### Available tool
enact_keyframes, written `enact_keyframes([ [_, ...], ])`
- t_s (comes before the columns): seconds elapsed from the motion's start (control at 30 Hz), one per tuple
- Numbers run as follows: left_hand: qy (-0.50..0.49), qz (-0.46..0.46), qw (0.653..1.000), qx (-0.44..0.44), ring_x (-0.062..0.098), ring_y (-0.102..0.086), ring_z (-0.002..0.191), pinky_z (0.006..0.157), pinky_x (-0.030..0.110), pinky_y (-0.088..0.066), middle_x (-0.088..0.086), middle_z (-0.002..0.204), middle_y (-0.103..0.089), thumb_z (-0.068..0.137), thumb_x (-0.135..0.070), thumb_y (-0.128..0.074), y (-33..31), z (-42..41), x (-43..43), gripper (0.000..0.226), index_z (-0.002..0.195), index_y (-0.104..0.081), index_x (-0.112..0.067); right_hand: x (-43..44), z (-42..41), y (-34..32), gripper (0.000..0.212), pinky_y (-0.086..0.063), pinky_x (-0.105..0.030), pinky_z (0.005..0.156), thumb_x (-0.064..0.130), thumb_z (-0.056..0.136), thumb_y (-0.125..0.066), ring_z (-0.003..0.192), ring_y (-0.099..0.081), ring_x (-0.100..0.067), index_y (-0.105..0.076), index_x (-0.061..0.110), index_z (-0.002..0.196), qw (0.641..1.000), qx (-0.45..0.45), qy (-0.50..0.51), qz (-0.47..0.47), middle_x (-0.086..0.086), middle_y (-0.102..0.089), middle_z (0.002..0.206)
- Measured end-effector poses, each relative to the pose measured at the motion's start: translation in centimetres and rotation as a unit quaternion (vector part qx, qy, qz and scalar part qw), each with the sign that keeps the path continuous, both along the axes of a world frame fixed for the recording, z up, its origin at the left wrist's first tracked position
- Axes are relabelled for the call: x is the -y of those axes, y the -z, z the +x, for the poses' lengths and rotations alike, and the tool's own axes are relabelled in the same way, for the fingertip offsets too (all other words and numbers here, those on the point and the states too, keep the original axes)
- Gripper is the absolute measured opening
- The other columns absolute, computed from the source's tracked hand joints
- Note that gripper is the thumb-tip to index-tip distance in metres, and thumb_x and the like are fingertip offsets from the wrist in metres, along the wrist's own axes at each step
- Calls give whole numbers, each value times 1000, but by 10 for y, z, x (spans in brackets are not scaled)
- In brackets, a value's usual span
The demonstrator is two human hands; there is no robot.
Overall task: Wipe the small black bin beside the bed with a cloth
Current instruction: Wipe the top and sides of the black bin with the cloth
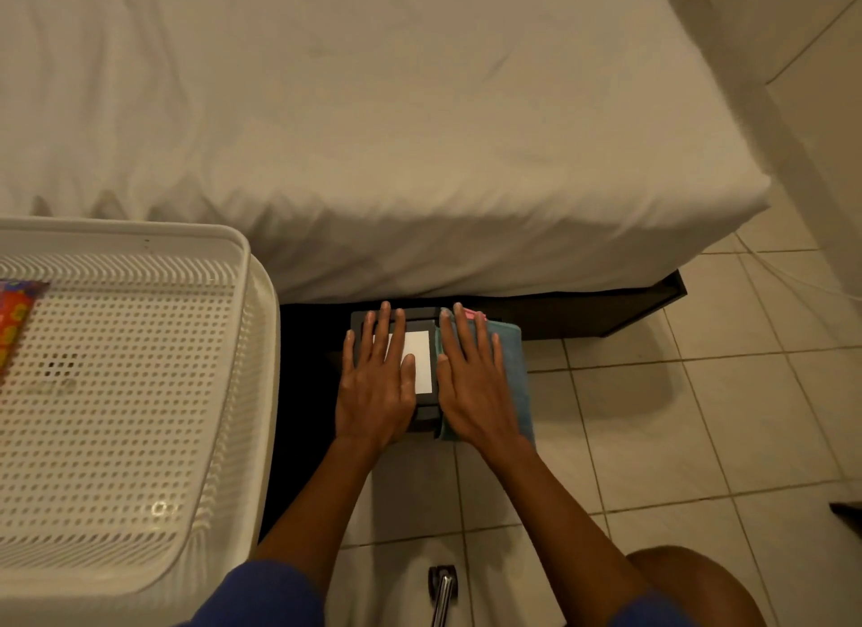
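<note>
The small black bin (422, 321) stands on the floor against the bed's side, seen from above, with a white rectangle (420, 353) on its top. My left hand (375, 384) lies flat on the bin's top, fingers spread. A folded teal cloth (513, 365) with a pink edge hangs over the bin's right side. My right hand (471, 379) rests flat on that cloth, fingers stretched out, pressing it against the bin.
The bed (420, 136) with a white sheet fills the upper view. A white perforated basket (121, 384) stands at left, with a colourful item (14, 318) inside. Tiled floor (699, 416) extends right. A metal object (443, 589) lies near my knee (690, 584).
</note>
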State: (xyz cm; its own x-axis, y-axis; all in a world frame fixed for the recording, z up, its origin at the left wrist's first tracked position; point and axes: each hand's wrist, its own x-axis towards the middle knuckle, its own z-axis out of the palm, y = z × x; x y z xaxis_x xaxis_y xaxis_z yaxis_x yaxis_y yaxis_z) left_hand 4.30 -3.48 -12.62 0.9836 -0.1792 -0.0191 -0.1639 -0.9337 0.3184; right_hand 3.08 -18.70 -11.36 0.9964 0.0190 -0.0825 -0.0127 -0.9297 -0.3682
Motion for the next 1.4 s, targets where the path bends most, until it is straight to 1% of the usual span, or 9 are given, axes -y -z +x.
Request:
enact_keyframes([
  [0.27, -12, -2, 1000, -1, 17, 2, 153, 125, 44, -6, 1, 166, 2, 102, -37, -19, -2, 2, 4, 61, 157, -1, -22, 0, -61, 8, 59, -6, -46, 117, 36, 100, -21, 149, 1, -24, -3, 21, 154, 999, 22, -21, -16, -8, -5, 162],
  [0.4, -5, -11, 1000, -5, 16, 4, 153, 125, 43, -3, 0, 166, 4, 102, -37, -21, -2, 3, 3, 61, 157, -1, -22, -4, -30, 4, 58, -3, -46, 118, 36, 100, -19, 149, 3, -23, -5, 19, 154, 1000, 24, 9, -17, -9, -6, 162],
  [0.63, -8, -10, 1000, -3, 16, 4, 153, 125, 44, -5, 0, 166, 3, 102, -37, -20, -2, 2, 3, 60, 157, -1, -23, 3, -66, -7, 59, 6, -40, 120, 38, 101, -17, 148, 14, -16, 0, 21, 154, 999, -6, -32, 23, -2, 8, 162],
  [0.9, -14, -20, 1000, -8, 17, 4, 153, 125, 44, -5, 1, 166, 3, 102, -39, -19, -2, 2, 5, 60, 157, -1, -23, 22, -51, 1, 59, -3, -44, 121, 41, 100, -11, 149, 7, -18, -1, 19, 154, 998, -17, 53, -10, -3, 3, 162],
  [1.07, -14, -15, 1000, -6, 17, 4, 153, 125, 45, -5, 2, 166, 3, 102, -38, -18, -3, 2, 7, 61, 157, 0, -22, 10, -66, -2, 65, -2, -38, 121, 46, 101, 0, 147, 2, -19, -16, 11, 152, 997, -4, 73, 4, -11, -10, 158],
  [1.17, -14, -8, 1000, -12, 17, 6, 153, 125, 45, -4, 2, 166, 6, 101, -39, -17, -2, 1, 7, 61, 157, 2, -22, 9, -73, 1, 64, -1, -37, 118, 46, 102, -2, 145, -13, -24, -21, 9, 150, 997, -13, 71, 13, -14, -21, 155],
  [1.23, -10, -10, 1000, -13, 17, 7, 153, 125, 45, -3, 2, 166, 7, 101, -39, -17, -2, 2, 6, 62, 157, 3, -23, 16, -60, -1, 63, 0, -39, 121, 47, 101, 0, 147, -10, -27, -9, 14, 153, 998, -4, 55, 0, -13, -13, 159],
  [1.3, -6, -10, 1000, -10, 17, 6, 153, 125, 46, -4, 2, 166, 6, 101, -39, -18, -1, 3, 5, 61, 157, 2, -23, 21, -37, -7, 61, 8, -36, 119, 48, 99, -2, 148, 7, -21, 6, 19, 152, 999, -17, 46, 7, -7, 5, 161],
  [1.4, -6, -6, 1000, -9, 17, 5, 153, 125, 45, -5, 2, 166, 4, 101, -38, -17, -1, 3, 5, 61, 157, 0, -22, 19, -19, -10, 60, 11, -34, 118, 42, 100, -11, 147, 16, -17, 9, 19, 152, 998, -16, 55, 12, -5, 12, 161],
])
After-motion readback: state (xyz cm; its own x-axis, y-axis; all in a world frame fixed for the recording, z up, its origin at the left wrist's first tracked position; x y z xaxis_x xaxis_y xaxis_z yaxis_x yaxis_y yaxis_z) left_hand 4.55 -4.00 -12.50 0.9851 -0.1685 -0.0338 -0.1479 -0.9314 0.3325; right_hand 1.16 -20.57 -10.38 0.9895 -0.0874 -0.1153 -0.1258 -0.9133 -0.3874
